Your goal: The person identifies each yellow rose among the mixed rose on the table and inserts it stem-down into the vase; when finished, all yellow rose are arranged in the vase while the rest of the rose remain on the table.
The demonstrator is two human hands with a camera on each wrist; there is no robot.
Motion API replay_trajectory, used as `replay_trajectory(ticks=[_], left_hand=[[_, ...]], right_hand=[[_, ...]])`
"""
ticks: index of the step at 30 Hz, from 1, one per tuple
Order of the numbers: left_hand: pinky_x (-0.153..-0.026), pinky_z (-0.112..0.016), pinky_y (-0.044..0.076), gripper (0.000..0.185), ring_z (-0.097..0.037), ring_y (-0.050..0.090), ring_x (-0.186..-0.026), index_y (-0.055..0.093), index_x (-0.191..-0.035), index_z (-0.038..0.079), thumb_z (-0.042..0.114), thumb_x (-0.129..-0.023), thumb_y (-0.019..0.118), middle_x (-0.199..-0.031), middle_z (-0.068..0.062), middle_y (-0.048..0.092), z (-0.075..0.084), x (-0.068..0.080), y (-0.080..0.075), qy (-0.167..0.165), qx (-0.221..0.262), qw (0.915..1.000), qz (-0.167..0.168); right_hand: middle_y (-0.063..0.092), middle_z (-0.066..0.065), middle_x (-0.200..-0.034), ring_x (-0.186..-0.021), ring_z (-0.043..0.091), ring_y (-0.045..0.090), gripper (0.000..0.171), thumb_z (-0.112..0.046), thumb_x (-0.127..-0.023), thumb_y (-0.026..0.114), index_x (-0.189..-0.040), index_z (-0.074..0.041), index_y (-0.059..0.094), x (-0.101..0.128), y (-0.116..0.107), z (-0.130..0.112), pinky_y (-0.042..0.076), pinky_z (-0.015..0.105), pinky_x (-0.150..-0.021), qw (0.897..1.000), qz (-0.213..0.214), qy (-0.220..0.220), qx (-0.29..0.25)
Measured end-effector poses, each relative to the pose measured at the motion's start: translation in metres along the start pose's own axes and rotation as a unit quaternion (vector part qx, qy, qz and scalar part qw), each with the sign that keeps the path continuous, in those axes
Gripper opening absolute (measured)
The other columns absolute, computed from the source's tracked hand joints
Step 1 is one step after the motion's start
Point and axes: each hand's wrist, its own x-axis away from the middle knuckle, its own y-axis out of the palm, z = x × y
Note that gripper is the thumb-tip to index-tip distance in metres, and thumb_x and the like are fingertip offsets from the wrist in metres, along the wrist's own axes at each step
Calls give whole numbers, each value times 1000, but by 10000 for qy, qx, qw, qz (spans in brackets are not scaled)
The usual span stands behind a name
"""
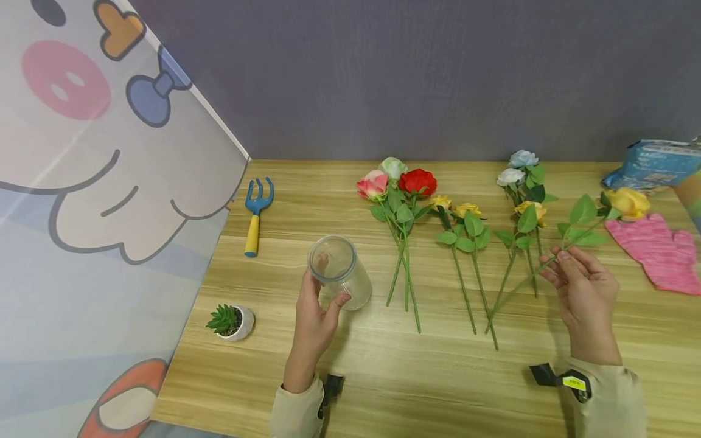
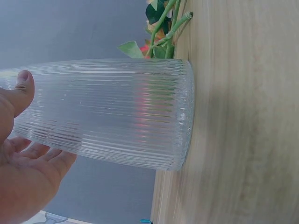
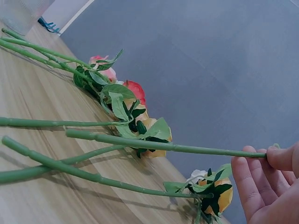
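My left hand (image 1: 327,291) grips a clear ribbed glass vase (image 1: 341,271) that stands with its base on the wooden table (image 1: 383,377). In the left wrist view my thumb (image 2: 22,87) lies on the vase (image 2: 117,112) wall. My right hand (image 1: 554,264) pinches the green stem (image 1: 520,286) of a yellow rose (image 1: 628,202), whose head hangs above the table at the right. In the right wrist view the fingertips (image 3: 268,158) hold that stem (image 3: 163,146) just over the table.
Several roses lie in a row across the table: pink (image 1: 372,184), red (image 1: 417,181), yellow (image 1: 467,210) and white (image 1: 510,176). Also here are a blue garden fork (image 1: 254,213), a potted succulent (image 1: 232,321), a pink glove (image 1: 659,252), a blue packet (image 1: 654,163) and a cartoon backdrop (image 1: 82,182).
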Motion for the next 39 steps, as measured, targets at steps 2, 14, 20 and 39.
replay_trajectory(ticks=[2, 14, 20, 39], left_hand=[[-115, -58, 38, 81, -50, 45, -139, 25, -155, -9, 17, -94, 71, -152, -32, 41, 0, 0, 0, -17, -7, 10000, -3], [-117, -56, 37, 86, -49, 44, -140, 24, -155, -10, -3, -87, 76, -152, -32, 41, 3, 0, 0, -216, 4, 9998, -47], [-117, -58, 36, 85, -49, 44, -141, 23, -156, -8, -6, -88, 75, -151, -31, 42, 6, 0, 0, -408, -28, 9991, -68], [-117, -59, 37, 90, -49, 43, -142, 23, -157, -7, -8, -85, 76, -154, -31, 40, 3, 0, 0, -274, 36, 9996, -32]], right_hand=[[76, 23, -89, -69, 29, 76, 19, 16, -98, 52, -101, 13, 70, 0, 0, 1, 64, 35, -58, 10000, 31, -19, -76], [75, 24, -91, -74, 31, 77, 17, 15, -98, 53, -100, 13, 69, 3, 6, 6, 65, 36, -61, 9993, -60, -29, -359], [74, 24, -89, -74, 32, 77, 17, 16, -98, 51, -100, 13, 68, 4, 7, 10, 65, 38, -61, 9986, -21, -54, -527], [68, 26, -89, -76, 34, 75, 14, 17, -99, 49, -94, 15, 62, 8, 16, 23, 65, 37, -68, 9948, -334, -160, -944]])
